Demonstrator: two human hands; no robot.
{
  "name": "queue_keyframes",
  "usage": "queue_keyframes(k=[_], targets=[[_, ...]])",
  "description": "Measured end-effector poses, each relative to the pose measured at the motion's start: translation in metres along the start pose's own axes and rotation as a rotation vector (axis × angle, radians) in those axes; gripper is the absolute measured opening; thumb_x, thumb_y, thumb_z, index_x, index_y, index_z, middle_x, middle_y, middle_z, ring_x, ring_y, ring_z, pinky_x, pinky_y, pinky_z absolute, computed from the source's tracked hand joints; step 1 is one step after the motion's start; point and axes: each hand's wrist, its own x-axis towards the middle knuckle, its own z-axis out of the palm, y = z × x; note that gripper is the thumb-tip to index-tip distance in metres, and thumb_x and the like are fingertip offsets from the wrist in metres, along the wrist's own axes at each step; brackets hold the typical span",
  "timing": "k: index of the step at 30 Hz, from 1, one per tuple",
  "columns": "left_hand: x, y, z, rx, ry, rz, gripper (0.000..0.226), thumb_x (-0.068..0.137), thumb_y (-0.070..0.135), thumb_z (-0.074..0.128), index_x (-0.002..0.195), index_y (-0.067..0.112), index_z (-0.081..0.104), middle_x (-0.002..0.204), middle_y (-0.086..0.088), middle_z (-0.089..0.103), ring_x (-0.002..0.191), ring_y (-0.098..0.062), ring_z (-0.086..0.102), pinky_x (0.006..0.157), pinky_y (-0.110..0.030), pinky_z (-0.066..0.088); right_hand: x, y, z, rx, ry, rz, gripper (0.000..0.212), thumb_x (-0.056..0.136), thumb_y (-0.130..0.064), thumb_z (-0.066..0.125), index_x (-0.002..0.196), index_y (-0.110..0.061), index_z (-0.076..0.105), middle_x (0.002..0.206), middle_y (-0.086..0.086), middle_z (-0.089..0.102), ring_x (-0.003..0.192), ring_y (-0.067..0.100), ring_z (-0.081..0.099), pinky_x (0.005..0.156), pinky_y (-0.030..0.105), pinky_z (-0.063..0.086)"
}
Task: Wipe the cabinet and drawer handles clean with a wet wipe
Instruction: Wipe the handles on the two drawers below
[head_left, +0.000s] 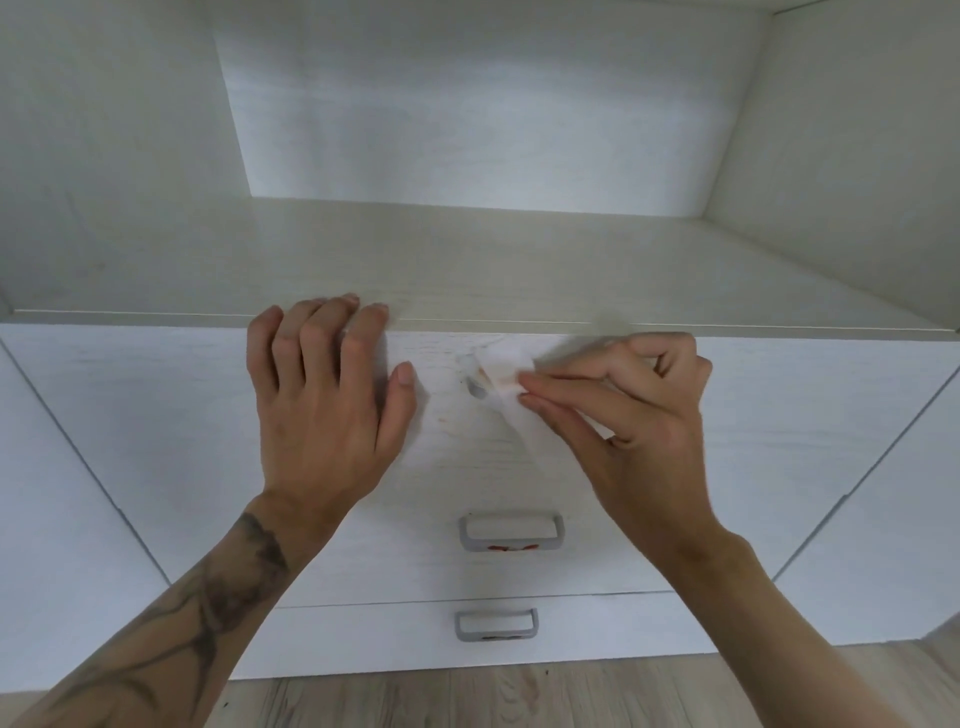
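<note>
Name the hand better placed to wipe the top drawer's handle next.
Right. The right hand already pinches the wet wipe against the top handle; the left hand rests flat on the drawer front, holding nothing.

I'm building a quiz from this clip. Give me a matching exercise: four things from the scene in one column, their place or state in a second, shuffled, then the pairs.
Column 1
1. left hand
2. right hand
3. middle drawer handle
4. bottom drawer handle

Column 2
A. lowest, nearest the floor
B. pinching the wet wipe
C. fingers spread, resting at the top drawer's upper edge
D. grey, with red marks on its lower edge

Pairs: 1-C, 2-B, 3-D, 4-A
</note>
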Motion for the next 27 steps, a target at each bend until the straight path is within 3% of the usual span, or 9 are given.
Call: queue_keyframes(k=[4, 8, 14, 19, 27], targets=[[0.001, 0.0, -0.001, 0.0, -0.006, 0.0, 0.044, 0.109, 0.035, 0.043, 0.133, 0.002, 0.056, 0.129, -0.025, 0.058, 0.123, -0.04, 0.049, 0.119, -0.055, 0.029, -0.006, 0.008, -0.013, -0.039, 0.033, 0.062, 0.007, 0.094, -0.027, 0.08, 0.099, -0.023, 0.083, 0.099, -0.01, 0.074, 0.108, 0.017, 0.047, 0.085, 0.045, 0.035], [0.001, 0.001, -0.002, 0.007, -0.012, -0.006, 0.043, 0.109, 0.034, 0.042, 0.132, 0.002, 0.057, 0.129, -0.025, 0.06, 0.123, -0.04, 0.049, 0.118, -0.056, 0.03, 0.003, -0.011, 0.011, 0.02, -0.003, 0.032, 0.009, 0.094, -0.029, 0.081, 0.099, -0.023, 0.084, 0.1, -0.011, 0.073, 0.106, 0.018, 0.05, 0.09, 0.038, 0.032], [0.002, 0.002, -0.002, 0.01, -0.009, -0.01, 0.042, 0.108, 0.034, 0.042, 0.132, 0.002, 0.057, 0.128, -0.025, 0.06, 0.123, -0.04, 0.049, 0.119, -0.055, 0.029, -0.008, 0.006, -0.011, -0.045, 0.055, 0.067, 0.007, 0.094, -0.028, 0.081, 0.099, -0.023, 0.083, 0.105, -0.009, 0.075, 0.109, 0.022, 0.051, 0.087, 0.047, 0.037], [0.001, 0.002, -0.001, 0.019, -0.009, -0.011, 0.043, 0.109, 0.034, 0.04, 0.131, 0.001, 0.057, 0.127, -0.026, 0.06, 0.122, -0.04, 0.05, 0.118, -0.056, 0.03, 0.003, -0.014, 0.014, 0.001, 0.0, 0.042, 0.011, 0.095, -0.03, 0.079, 0.1, -0.022, 0.084, 0.097, -0.009, 0.072, 0.104, 0.02, 0.052, 0.089, 0.037, 0.031], [0.002, 0.006, -0.001, 0.028, -0.008, -0.038, 0.043, 0.109, 0.034, 0.038, 0.13, 0.001, 0.057, 0.126, -0.026, 0.06, 0.122, -0.041, 0.05, 0.119, -0.056, 0.029, -0.001, -0.012, 0.016, 0.003, 0.033, 0.076, 0.011, 0.096, -0.03, 0.079, 0.1, -0.022, 0.084, 0.09, -0.008, 0.067, 0.103, 0.017, 0.048, 0.089, 0.038, 0.032]])
